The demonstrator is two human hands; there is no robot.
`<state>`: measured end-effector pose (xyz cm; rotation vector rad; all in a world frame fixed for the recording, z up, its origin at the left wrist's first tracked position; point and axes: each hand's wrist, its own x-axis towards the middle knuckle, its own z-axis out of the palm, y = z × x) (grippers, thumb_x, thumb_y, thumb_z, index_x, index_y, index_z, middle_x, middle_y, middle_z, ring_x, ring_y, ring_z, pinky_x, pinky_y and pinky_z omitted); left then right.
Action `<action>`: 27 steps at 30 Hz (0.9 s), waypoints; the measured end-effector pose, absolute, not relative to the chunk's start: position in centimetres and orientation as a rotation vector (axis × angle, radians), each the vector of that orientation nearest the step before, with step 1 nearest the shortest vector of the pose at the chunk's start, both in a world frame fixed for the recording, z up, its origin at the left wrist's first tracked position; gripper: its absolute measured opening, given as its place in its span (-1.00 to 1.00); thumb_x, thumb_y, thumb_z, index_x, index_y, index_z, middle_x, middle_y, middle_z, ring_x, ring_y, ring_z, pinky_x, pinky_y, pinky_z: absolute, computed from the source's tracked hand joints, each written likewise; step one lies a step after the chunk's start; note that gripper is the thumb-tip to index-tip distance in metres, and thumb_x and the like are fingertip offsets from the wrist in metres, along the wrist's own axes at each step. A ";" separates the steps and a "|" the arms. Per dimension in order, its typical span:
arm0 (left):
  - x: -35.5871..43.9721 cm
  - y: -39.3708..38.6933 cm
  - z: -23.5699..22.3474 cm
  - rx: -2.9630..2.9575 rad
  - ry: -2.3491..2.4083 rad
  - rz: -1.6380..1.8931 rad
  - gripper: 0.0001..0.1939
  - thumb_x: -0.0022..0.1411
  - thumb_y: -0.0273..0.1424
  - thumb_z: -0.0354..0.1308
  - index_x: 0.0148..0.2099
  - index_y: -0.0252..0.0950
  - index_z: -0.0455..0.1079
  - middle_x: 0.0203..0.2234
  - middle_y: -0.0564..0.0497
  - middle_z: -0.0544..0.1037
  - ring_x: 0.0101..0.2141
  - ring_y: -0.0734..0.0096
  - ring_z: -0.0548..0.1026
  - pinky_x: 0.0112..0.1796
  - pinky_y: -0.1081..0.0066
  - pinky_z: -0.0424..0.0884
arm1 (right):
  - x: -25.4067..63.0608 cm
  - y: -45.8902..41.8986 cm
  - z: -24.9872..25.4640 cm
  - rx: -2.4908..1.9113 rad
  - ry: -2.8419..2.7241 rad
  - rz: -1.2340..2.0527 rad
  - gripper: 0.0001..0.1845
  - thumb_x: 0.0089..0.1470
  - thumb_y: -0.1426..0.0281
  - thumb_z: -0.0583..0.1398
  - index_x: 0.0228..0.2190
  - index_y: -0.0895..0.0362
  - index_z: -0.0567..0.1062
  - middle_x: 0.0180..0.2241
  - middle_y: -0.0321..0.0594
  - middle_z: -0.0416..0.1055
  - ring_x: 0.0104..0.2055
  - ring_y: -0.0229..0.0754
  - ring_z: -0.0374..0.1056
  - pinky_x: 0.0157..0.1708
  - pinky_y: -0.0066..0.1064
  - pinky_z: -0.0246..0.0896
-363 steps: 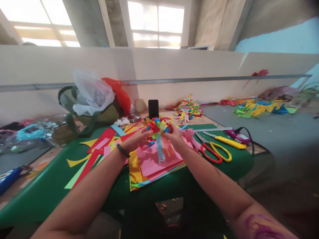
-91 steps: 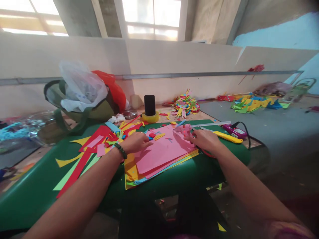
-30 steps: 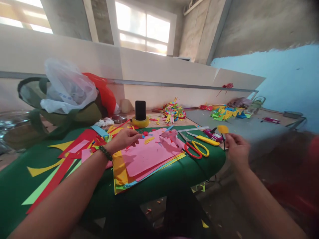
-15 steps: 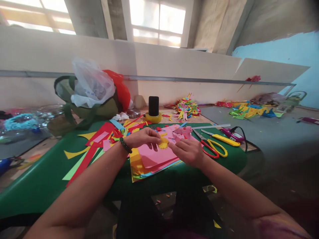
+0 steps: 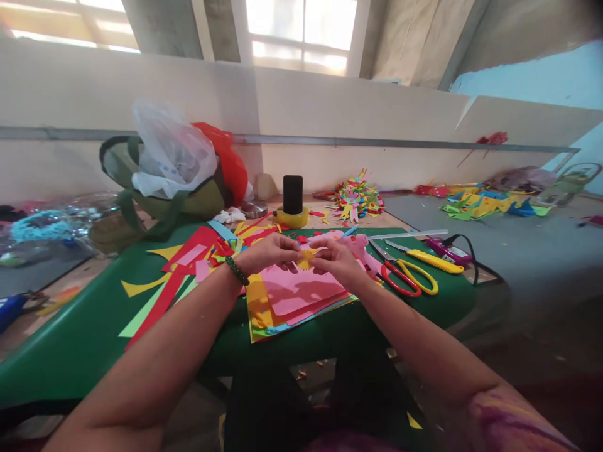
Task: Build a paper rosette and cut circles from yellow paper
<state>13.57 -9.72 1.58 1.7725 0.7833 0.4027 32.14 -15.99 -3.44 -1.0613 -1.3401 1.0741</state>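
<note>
Daylight is coming through the windows, and a smooth green table covering (image 5: 94, 336) is lying under both hands. I'm watching the left hand (image 5: 269, 254), its fingers nearly closed, pinching one side of a small yellow paper piece with a fringed edge (image 5: 306, 259); the right hand (image 5: 340, 261) is pinching the other side, thumb and fingers drawn together. The piece is sitting between both sets of fingertips, over flat pink paper sheets (image 5: 301, 294). Just beyond the right hand, a pink glue gun (image 5: 360, 242) is lying; to that hand's right, scissors with red and yellow handles (image 5: 394, 259) are resting.
</note>
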 end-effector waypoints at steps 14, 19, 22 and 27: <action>14.3 -9.0 0.3 1.781 0.819 0.497 -0.70 -0.14 -0.29 0.41 -0.39 -0.33 0.43 -0.59 0.11 0.49 -0.54 0.55 0.43 -0.47 0.50 0.37 | 32.0 -15.5 -4.5 -1.105 -1.475 0.728 -0.60 -0.14 0.15 0.35 -0.30 0.11 0.43 -0.54 -0.35 0.44 -0.48 -0.22 0.43 -0.50 -0.42 0.30; 14.4 -9.2 0.1 1.841 0.836 0.473 -0.67 -0.03 -0.16 0.34 -0.39 -0.33 0.45 -0.55 0.05 0.51 -0.50 0.50 0.47 -0.46 0.50 0.38 | 32.0 -15.2 -5.1 -1.095 -1.520 0.687 -0.67 -0.06 0.20 0.31 -0.27 0.10 0.43 -0.56 -0.36 0.45 -0.47 -0.20 0.44 -0.46 -0.40 0.32; 14.1 -9.0 0.2 1.833 0.864 0.473 -0.69 0.02 -0.17 0.32 -0.37 -0.33 0.45 -0.51 0.05 0.52 -0.45 0.46 0.52 -0.43 0.50 0.39 | 32.2 -15.1 -5.3 -1.086 -1.515 0.688 -0.71 -0.02 0.26 0.28 -0.25 0.09 0.44 -0.52 -0.32 0.49 -0.45 -0.17 0.48 -0.42 -0.36 0.37; 13.6 -8.3 0.5 1.778 0.963 0.618 -0.78 0.05 -0.28 0.30 -0.41 -0.34 0.43 -0.58 0.08 0.48 -0.51 0.51 0.49 -0.46 0.52 0.36 | 33.0 -15.1 -5.5 -1.241 -1.553 0.509 -0.85 0.05 0.39 0.21 -0.26 0.09 0.46 -0.39 -0.22 0.55 -0.41 -0.16 0.51 -0.39 -0.34 0.41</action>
